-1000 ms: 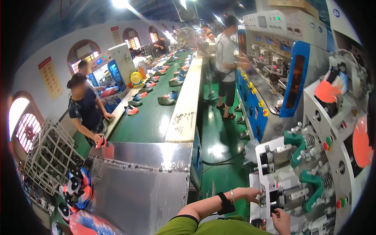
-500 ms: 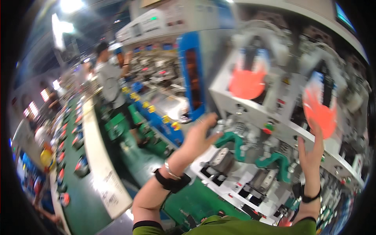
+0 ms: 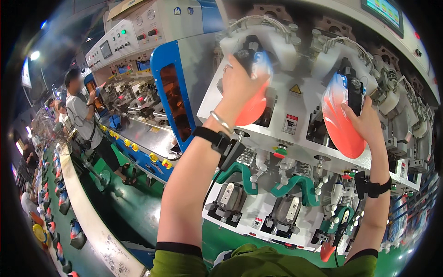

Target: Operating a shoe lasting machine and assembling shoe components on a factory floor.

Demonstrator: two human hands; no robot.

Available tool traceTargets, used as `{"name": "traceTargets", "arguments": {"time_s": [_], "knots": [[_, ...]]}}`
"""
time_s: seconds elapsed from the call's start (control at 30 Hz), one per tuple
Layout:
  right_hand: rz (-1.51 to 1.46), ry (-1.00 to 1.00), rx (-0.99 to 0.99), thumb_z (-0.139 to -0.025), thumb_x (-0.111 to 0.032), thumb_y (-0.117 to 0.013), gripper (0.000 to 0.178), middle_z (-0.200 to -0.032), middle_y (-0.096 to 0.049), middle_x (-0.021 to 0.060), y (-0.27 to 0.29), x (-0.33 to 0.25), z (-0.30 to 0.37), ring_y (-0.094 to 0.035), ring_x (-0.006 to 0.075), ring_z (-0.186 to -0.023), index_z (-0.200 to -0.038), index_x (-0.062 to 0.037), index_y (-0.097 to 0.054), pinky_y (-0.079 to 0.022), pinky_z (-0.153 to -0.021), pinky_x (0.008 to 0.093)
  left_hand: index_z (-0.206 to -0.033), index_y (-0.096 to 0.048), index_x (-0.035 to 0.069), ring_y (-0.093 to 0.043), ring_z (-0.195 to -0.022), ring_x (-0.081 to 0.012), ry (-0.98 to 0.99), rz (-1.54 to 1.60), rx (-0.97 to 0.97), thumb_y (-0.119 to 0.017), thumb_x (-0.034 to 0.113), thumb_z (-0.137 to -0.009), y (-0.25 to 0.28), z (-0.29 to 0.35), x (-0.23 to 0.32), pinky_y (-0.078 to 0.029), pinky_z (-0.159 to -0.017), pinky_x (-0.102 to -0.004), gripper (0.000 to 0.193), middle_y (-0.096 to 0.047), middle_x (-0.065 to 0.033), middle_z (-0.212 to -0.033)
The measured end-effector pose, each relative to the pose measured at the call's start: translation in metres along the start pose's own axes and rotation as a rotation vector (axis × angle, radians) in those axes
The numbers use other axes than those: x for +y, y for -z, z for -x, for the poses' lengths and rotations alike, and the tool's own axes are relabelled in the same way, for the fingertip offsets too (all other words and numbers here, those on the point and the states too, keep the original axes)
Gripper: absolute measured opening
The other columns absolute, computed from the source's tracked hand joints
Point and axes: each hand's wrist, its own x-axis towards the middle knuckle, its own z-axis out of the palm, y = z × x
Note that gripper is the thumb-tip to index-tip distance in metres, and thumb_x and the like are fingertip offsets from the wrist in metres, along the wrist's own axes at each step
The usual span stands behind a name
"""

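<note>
Two coral shoe uppers fading to white and blue sit mounted on a machine, toes toward me, each with a black piece in its opening. My left hand (image 3: 240,85) is wrapped around the left shoe upper (image 3: 253,110) near its opening, fingers at the black piece. My right hand (image 3: 367,121) grips the side of the right shoe upper (image 3: 339,124), its thumb lying by the black piece (image 3: 355,94). The parts of both hands behind the shoes are hidden. White pads (image 3: 284,51) flank the shoes' far ends.
Below the shoes are green curved clamps (image 3: 240,174) and metal shoe-shaped blocks (image 3: 287,210). A screen (image 3: 385,13) is at the upper right. At left, a person (image 3: 83,111) stands by another machine with a blue-framed guard (image 3: 173,92); a conveyor (image 3: 69,194) carries several shoes.
Both hands have gone from open in front of the machine up and forward onto the shoe uppers, closing on them. The view has swung, so the machine appears further left.
</note>
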Motion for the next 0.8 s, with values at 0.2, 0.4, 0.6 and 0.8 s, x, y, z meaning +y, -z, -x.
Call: {"name": "traceTargets", "arguments": {"time_s": [0.2, 0.4, 0.6, 0.8], "knots": [[-0.171, 0.17, 0.152, -0.062, -0.041, -0.073, 0.087, -0.11, -0.053, 0.0255, -0.018, -0.007, -0.004, -0.055, 0.0322, -0.102, -0.121, 0.0101, -0.034, -0.042, -0.087, 0.0362, -0.127, -0.027, -0.006, -0.054, -0.103, -0.0335, 0.07, 0.293, 0.062, -0.075, 0.021, -0.059, 0.015, -0.021, -0.005, -0.042, -0.089, -0.0369, 0.087, -0.053, -0.0272, -0.108], [-0.049, 0.077, 0.33, -0.062, -0.029, -0.071, 0.069, -0.103, -0.058, 0.0234, 0.035, 0.006, -0.041, -0.058, 0.0281, -0.097, -0.114, 0.008, -0.046, -0.043, -0.085, 0.0343, -0.13, -0.025, 0.0, -0.051, -0.107, -0.0298, -0.356, 0.806, 0.22, -0.076, 0.021, -0.062, 0.034, 0.034, 0.014, -0.039, -0.091, -0.0345, 0.088, -0.05, -0.0226, -0.114], [-0.074, 0.222, 0.716, -0.072, -0.024, -0.066, 0.073, -0.114, -0.05, 0.0243, -0.025, -0.013, 0.119, -0.052, 0.0321, -0.105, -0.127, 0.0069, -0.03, -0.04, -0.09, 0.0365, -0.132, -0.024, 0.001, -0.051, -0.103, -0.0373, -0.057, 0.636, -0.245, -0.074, 0.024, -0.063, 0.041, 0.207, -0.113, -0.041, -0.088, -0.0401, 0.088, -0.048, -0.0233, -0.114], [-0.357, -0.224, 0.191, -0.055, -0.008, -0.074, 0.1, -0.131, -0.033, 0.0221, -0.187, 0.046, 0.323, -0.033, 0.0316, -0.123, -0.135, 0.0022, -0.015, -0.024, -0.103, 0.0371, -0.13, -0.019, -0.002, -0.046, -0.107, -0.0393, 0.251, 0.305, -0.326, -0.075, 0.023, -0.063, 0.005, 0.346, -0.189, -0.043, -0.085, -0.0433, 0.091, -0.043, -0.0255, -0.118]]}}
